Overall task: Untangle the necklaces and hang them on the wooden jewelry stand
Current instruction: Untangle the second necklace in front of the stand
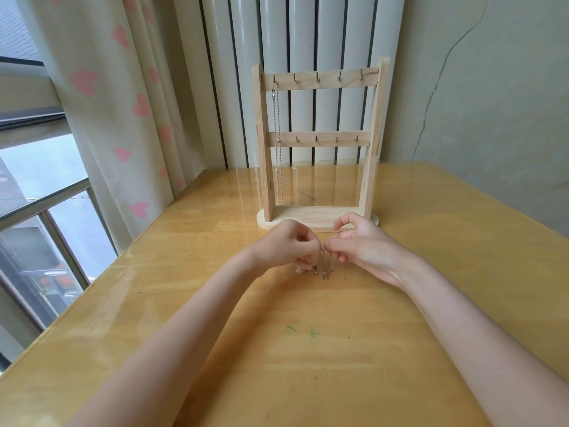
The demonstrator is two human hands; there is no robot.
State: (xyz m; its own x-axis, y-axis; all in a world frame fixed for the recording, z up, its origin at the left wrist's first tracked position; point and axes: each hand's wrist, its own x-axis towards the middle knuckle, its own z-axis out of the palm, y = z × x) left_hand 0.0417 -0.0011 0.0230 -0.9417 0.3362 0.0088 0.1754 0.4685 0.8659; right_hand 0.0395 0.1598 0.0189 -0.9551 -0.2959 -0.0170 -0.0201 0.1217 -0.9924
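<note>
A wooden jewelry stand (pixel 318 140) with two hook rails stands upright at the far side of the table. One silver chain necklace (pixel 277 143) hangs from the top rail's leftmost hook, reaching almost to the base. Just in front of the stand's base, my left hand (pixel 286 246) and my right hand (pixel 358 241) meet fingertip to fingertip, both pinching a thin gold necklace tangle (pixel 322 263). Its loops and small clasps dangle below my fingers just above the tabletop. The fine chain is hard to make out in detail.
The glossy wooden table (pixel 308 349) carries a few small green marks. A curtain with pink hearts (pixel 101 97) and a window lie to the left, a white radiator (pixel 308 32) behind the stand, a cracked wall on the right.
</note>
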